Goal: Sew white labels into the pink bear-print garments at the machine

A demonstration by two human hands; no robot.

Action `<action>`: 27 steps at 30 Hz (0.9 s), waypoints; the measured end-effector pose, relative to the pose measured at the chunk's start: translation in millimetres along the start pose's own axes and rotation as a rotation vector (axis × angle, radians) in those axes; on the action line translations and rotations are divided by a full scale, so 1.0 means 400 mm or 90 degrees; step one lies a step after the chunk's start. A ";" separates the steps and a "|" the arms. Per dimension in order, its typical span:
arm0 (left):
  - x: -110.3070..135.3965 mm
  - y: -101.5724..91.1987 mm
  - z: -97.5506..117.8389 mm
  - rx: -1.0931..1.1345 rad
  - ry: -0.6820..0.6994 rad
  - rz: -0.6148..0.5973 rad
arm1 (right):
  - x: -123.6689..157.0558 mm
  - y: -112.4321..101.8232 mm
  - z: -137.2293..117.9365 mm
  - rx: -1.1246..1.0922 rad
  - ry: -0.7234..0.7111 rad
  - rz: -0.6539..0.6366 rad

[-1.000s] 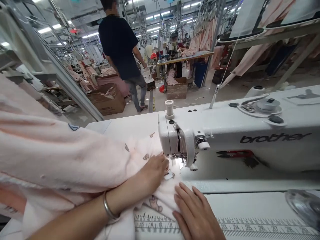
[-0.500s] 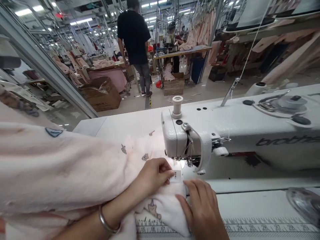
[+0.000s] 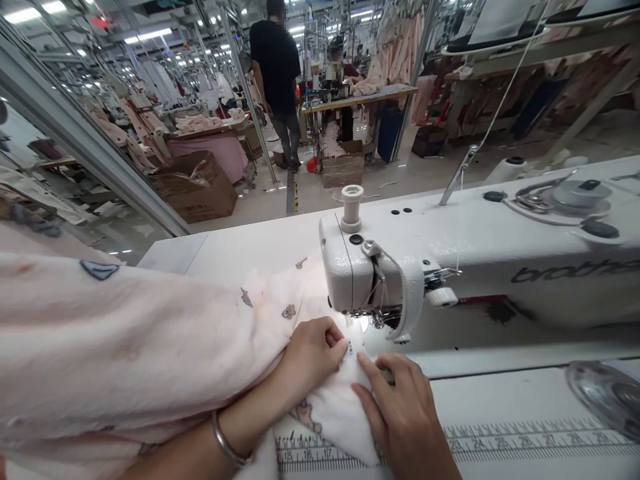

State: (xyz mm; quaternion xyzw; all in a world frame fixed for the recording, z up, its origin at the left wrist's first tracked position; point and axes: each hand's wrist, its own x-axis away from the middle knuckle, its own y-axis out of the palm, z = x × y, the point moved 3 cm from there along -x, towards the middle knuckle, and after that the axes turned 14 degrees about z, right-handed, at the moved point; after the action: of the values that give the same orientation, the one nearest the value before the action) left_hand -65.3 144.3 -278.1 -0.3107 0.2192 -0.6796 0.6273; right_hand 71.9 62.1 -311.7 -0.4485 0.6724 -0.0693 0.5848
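While the left hand [image 3: 314,352] stays pinching the label [image 3: 351,347], the right hand [image 3: 405,417] has flattened onto the fabric [image 3: 150,347].

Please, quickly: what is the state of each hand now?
Left hand: fingers curled, pinching the pink fabric by the needle.
Right hand: open, pressing flat on the fabric.

A brown cardboard box [image 3: 196,188] sits on the shiny floor beyond the table, near a person in a black shirt [image 3: 275,57] standing between workstations.
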 end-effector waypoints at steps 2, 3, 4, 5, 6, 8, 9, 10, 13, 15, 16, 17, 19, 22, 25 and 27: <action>0.001 -0.002 0.005 -0.009 -0.003 -0.001 | 0.001 0.000 0.001 -0.005 -0.006 0.000; 0.001 -0.002 0.007 -0.013 -0.001 0.001 | 0.002 0.000 0.002 -0.008 -0.009 0.002; 0.001 -0.003 0.008 -0.017 0.002 0.005 | 0.003 0.000 0.004 -0.010 -0.009 0.002; 0.000 -0.003 0.009 -0.022 0.004 0.011 | 0.004 0.001 0.005 -0.011 -0.006 -0.001; 0.000 -0.003 0.009 -0.027 0.006 0.015 | 0.004 0.001 0.005 -0.011 -0.004 -0.004; 0.000 -0.002 0.007 -0.034 0.010 0.021 | 0.001 0.001 0.003 -0.012 -0.006 -0.005; 0.000 -0.001 0.006 -0.037 0.012 0.023 | -0.002 0.000 0.001 -0.012 -0.007 0.000; 0.000 0.000 0.005 -0.038 0.014 0.024 | -0.006 -0.002 -0.001 -0.012 -0.007 0.007; 0.000 0.003 0.001 -0.040 0.022 0.030 | -0.021 -0.009 -0.010 -0.014 -0.004 0.030; 0.001 0.004 -0.001 -0.041 0.026 0.034 | -0.028 -0.013 -0.015 -0.015 -0.001 0.036; 0.001 0.005 -0.002 -0.041 0.029 0.034 | -0.030 -0.014 -0.016 -0.016 -0.001 0.037; 0.001 0.005 -0.003 -0.042 0.032 0.034 | -0.030 -0.014 -0.016 -0.016 -0.001 0.037; 0.000 0.007 -0.005 -0.046 0.033 0.033 | -0.027 -0.014 -0.015 -0.018 -0.001 0.036; -0.004 0.011 -0.008 -0.054 0.032 0.035 | -0.021 -0.011 -0.013 -0.022 -0.003 0.032; -0.002 0.008 -0.002 -0.072 0.037 0.025 | -0.018 -0.009 -0.012 -0.029 0.010 0.030; 0.011 -0.009 0.012 -0.111 0.075 0.030 | -0.019 -0.010 -0.012 -0.031 0.015 0.036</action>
State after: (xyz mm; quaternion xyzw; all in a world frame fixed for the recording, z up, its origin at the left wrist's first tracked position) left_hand -64.6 141.0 -271.7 -0.3185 0.3213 -0.6598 0.6000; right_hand 69.3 62.8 -302.1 -0.4427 0.6929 -0.0418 0.5675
